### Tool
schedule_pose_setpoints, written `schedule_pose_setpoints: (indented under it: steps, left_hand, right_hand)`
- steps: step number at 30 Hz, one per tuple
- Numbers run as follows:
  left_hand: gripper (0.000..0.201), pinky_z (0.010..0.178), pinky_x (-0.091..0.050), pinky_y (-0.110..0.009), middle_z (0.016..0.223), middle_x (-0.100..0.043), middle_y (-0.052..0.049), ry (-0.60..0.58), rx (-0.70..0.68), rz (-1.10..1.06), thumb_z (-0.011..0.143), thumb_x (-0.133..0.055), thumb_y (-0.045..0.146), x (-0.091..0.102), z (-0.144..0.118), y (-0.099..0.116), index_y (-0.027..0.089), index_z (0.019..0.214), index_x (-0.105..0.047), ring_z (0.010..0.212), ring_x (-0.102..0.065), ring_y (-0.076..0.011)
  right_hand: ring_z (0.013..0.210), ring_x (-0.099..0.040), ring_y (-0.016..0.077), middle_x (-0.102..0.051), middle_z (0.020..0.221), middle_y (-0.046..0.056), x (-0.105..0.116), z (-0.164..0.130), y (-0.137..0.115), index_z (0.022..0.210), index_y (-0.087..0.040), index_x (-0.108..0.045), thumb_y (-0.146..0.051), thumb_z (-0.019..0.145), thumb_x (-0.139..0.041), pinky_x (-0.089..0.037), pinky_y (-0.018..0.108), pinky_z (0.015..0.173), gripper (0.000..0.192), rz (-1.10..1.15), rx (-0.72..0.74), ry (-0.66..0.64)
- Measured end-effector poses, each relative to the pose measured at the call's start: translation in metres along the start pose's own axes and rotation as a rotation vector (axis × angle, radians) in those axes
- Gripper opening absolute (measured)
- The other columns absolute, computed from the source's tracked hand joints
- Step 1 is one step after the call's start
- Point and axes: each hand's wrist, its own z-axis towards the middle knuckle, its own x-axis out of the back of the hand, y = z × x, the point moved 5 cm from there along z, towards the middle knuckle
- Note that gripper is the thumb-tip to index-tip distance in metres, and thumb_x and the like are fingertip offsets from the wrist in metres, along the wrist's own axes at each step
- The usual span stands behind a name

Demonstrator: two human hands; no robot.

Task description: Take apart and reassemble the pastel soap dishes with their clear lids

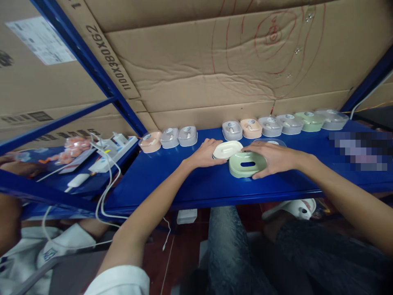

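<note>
A pale green plastic tray (245, 164) with a slot in its middle lies on the blue shelf (190, 180). My right hand (272, 157) rests on its right side and grips it. Just left of it lies a cream-white insert (226, 149), which my left hand (205, 152) touches at its left edge. A clear lid (270, 142) lies behind my right hand.
Several lidded small boxes in pink, grey and green line the back of the shelf (270, 125), with three more at the left (168, 138). Cardboard (215, 73) forms the back wall. A power strip with white cables (112, 151) sits left. Another person's arm (9, 221) shows at far left.
</note>
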Motion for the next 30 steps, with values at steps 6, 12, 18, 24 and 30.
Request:
schedule_pose_setpoints:
  steps: [6, 12, 18, 24, 30]
  left_hand:
    - [0.089, 0.114, -0.046, -0.056, 0.138, -0.065, -0.019, 0.004, 0.012, -0.036, 0.089, -0.072, 0.073, -0.002, 0.001, -0.003, 0.016, 0.156, -0.055, 0.127, -0.055, -0.0405]
    - [0.101, 0.121, -0.041, -0.062, 0.158, -0.057, -0.022, 0.021, 0.017, -0.097, 0.088, -0.075, 0.072, -0.004, 0.0, -0.001, 0.014, 0.165, -0.044, 0.141, -0.051, -0.0454]
    - [0.118, 0.122, -0.042, -0.062, 0.157, -0.06, -0.02, 0.012, -0.021, -0.234, 0.082, -0.086, 0.067, -0.011, -0.001, 0.016, 0.017, 0.173, -0.031, 0.143, -0.052, -0.044]
    - [0.137, 0.131, -0.033, -0.066, 0.176, -0.041, -0.019, 0.043, -0.04, -0.374, 0.071, -0.095, 0.07, -0.014, -0.001, 0.022, 0.026, 0.178, -0.019, 0.157, -0.043, -0.0466]
    - [0.143, 0.134, -0.027, -0.067, 0.179, -0.033, -0.02, 0.05, -0.029, -0.405, 0.067, -0.097, 0.069, -0.011, -0.002, 0.023, 0.024, 0.178, -0.019, 0.163, -0.034, -0.049]
  right_hand:
    - [0.13, -0.07, 0.0458, -0.073, 0.145, 0.016, 0.001, 0.001, 0.0, 0.154, -0.025, -0.066, -0.064, 0.068, -0.094, -0.057, 0.059, 0.109, 0.098, 0.051, -0.015, 0.01]
    - [0.137, -0.067, 0.0446, -0.07, 0.153, 0.013, 0.015, -0.002, 0.008, 0.157, -0.028, -0.061, -0.066, 0.076, -0.089, -0.054, 0.063, 0.116, 0.094, 0.073, -0.019, 0.117]
    - [0.143, -0.064, 0.0454, -0.067, 0.156, 0.018, 0.025, -0.001, 0.012, 0.158, -0.023, -0.061, -0.066, 0.086, -0.082, -0.048, 0.065, 0.123, 0.087, 0.033, 0.011, 0.299]
    - [0.138, -0.066, 0.0449, -0.07, 0.149, 0.017, 0.015, 0.003, 0.008, 0.146, -0.024, -0.073, -0.066, 0.091, -0.077, -0.052, 0.066, 0.118, 0.068, 0.038, 0.035, 0.324]
    - [0.146, -0.061, 0.0421, -0.066, 0.155, 0.017, -0.003, 0.006, -0.001, 0.14, -0.026, -0.078, -0.061, 0.1, -0.071, -0.049, 0.063, 0.122, 0.054, 0.04, 0.071, 0.297]
